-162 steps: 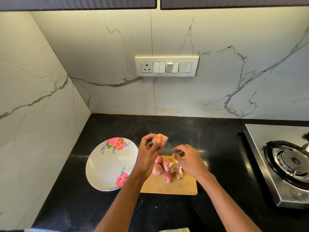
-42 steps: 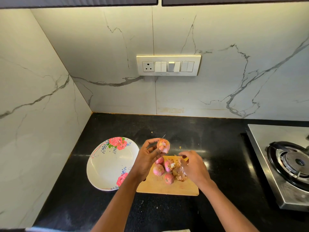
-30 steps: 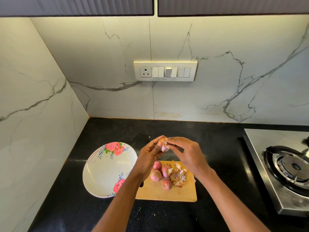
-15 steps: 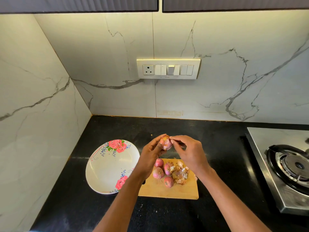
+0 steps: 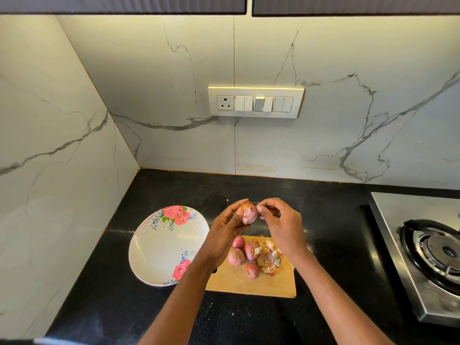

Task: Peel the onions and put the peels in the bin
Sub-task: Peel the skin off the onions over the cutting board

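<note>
My left hand (image 5: 225,230) grips a small pink onion (image 5: 249,214) above the black counter, just behind the wooden cutting board (image 5: 251,283). My right hand (image 5: 282,226) pinches the onion's top with thumb and forefinger, at a bit of dry skin. Several unpeeled pink onions (image 5: 242,256) lie on the board, and a pile of papery brown peels (image 5: 270,260) sits beside them on the right. No bin is in view.
A white plate with rose prints (image 5: 159,255) stands left of the board. A steel gas stove (image 5: 428,252) fills the right edge. Marble walls close the counter at the back and left, with a switch panel (image 5: 256,102) on the back wall.
My right hand dropped a peel on the pile, then came back up to the onion held in my left hand and now pinches its top. The left hand has kept its hold.
</note>
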Demonstrator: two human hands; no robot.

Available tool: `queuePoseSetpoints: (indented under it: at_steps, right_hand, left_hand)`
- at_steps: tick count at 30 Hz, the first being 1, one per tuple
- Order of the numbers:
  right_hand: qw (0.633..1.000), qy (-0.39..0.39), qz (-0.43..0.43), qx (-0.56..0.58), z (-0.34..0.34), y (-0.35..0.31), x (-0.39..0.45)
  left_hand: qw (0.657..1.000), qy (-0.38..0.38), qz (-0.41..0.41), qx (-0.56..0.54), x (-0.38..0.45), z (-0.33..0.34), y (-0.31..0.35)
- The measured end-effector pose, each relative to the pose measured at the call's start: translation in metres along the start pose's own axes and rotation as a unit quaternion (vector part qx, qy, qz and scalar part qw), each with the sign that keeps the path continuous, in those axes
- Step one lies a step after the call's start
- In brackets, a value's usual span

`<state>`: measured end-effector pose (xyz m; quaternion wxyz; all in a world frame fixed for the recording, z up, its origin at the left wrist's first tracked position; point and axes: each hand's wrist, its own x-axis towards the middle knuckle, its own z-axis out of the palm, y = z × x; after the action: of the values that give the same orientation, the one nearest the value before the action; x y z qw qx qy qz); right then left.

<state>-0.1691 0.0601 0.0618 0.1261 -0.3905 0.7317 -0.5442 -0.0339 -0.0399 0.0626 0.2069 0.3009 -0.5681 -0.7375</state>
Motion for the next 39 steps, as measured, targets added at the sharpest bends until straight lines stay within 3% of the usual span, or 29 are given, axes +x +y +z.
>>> queuePoseSetpoints:
  at_steps: [11,19,23,25,27,30,33,35,39]
  right_hand:
    - [0.989,0.050,0.129,0.056,0.002,0.006,-0.003]
    - [0.986,0.064,0.135,0.078,0.000,0.005,-0.004]
    - [0.973,0.114,0.167,0.107,-0.004,0.008,-0.001]
    - [0.980,0.091,0.161,0.074,-0.011,0.014,-0.002]
    - [0.990,0.001,0.139,-0.030,-0.013,0.023,-0.006]
    - [0.968,-0.121,0.122,-0.183,-0.006,0.041,-0.017]
    - [0.947,-0.181,0.154,-0.214,-0.002,0.051,-0.027]
    - [0.955,-0.165,0.141,-0.203,-0.001,0.046,-0.028]
    - [0.991,-0.084,0.087,-0.063,-0.002,0.010,-0.015]
  left_hand:
    - [0.996,-0.001,-0.044,-0.073,-0.003,-0.001,-0.004]
    - [0.996,-0.005,-0.063,-0.058,-0.002,0.006,-0.003]
    - [0.994,-0.007,-0.058,-0.097,-0.002,0.001,-0.005]
    - [0.992,0.003,-0.054,-0.117,-0.002,-0.002,-0.005]
    - [0.988,0.021,-0.054,-0.143,-0.002,-0.006,-0.006]
    - [0.983,0.049,-0.053,-0.170,0.000,-0.008,-0.006]
    - [0.982,0.057,-0.048,-0.173,0.002,-0.005,-0.007]
    - [0.983,0.058,-0.043,-0.167,0.002,-0.004,-0.008]
    - [0.991,0.069,-0.014,-0.111,0.003,-0.006,-0.009]
